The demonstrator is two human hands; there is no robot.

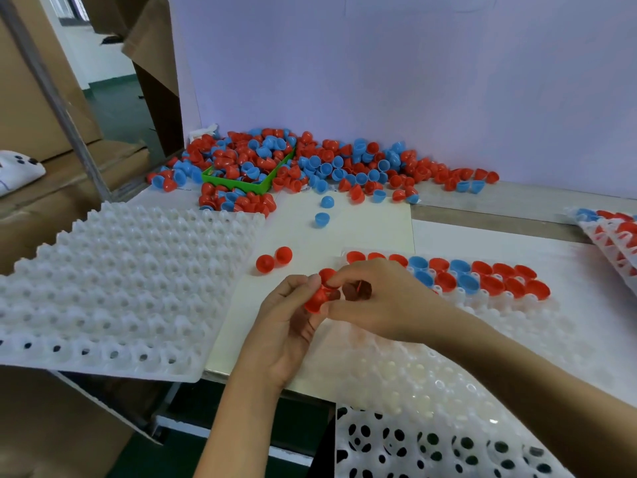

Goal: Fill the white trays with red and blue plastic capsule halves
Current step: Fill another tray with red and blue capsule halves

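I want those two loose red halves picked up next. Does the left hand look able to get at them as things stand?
Probably yes, once freed. The two loose red halves lie on bare sheet just beyond the left hand with nothing between, but that hand, like the right hand, now holds red capsule halves.

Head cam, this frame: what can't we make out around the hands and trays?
- Red capsule halves held between left hand and right hand: count unclear, fingers cover them.
- Tray being filled: near cells washed out by glare, and the right forearm crosses it.
- Filled trays at right: cut off by the frame edge.
- Green box: inside buried under the capsule pile.
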